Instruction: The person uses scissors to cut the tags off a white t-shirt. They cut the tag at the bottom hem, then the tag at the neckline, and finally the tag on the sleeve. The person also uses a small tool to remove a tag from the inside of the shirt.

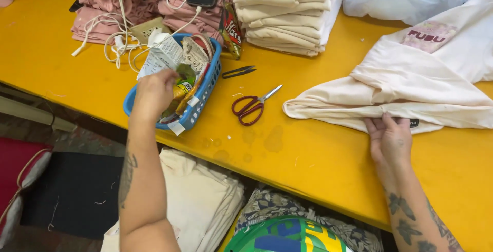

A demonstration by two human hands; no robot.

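From my seat I see the left hand (154,92) down in the blue basket (204,95) at centre left of the frame, fingers curled among the papers and small packets; I think they close on something, but the knuckles hide the tips, so I cannot tell whether anything is gripped. To do this well I would keep the wrist low and pick by feel at one item only, since the basket is crammed (a slip of paper already hangs over its near rim) and it sits close to the bench (318,165) edge, where a tug could drag it off.

The right hand (390,139), lower right, lies flat and palm down, fingers spread narrow, pinning the folded hem of the cream garment (411,90) against the bench. It holds nothing closed; it just presses. That pressure should stay even so the fold does not slide.

Red-handled scissors (251,107) lie between the basket and garment, apart from both, with small black snips (239,71) just above them.

Both forearms reach in from the bottom edge, left steep, right angled inward.
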